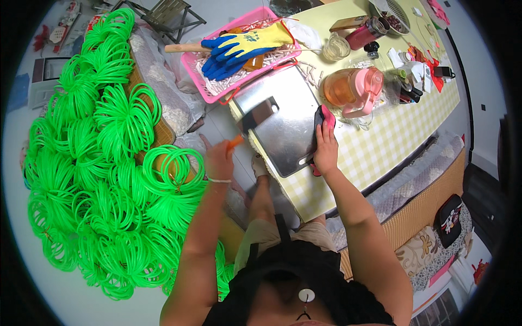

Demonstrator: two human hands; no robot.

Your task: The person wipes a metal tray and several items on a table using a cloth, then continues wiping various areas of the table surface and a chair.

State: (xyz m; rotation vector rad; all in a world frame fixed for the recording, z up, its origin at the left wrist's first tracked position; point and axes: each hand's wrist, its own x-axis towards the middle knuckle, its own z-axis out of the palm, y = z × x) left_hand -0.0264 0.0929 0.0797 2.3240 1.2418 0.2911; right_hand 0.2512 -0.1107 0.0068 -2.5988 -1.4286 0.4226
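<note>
Left of the metal board (288,130), the left hand (218,158) grips a probably stiff tool (255,117), its orange handle (235,143) safest. The right hand (326,148) lies outstretched at the board's right edge.

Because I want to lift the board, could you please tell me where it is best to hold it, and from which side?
Best grip the board at its slot, from the near side: this long opening runs along the near edge and would likely give a firm hold.
</note>
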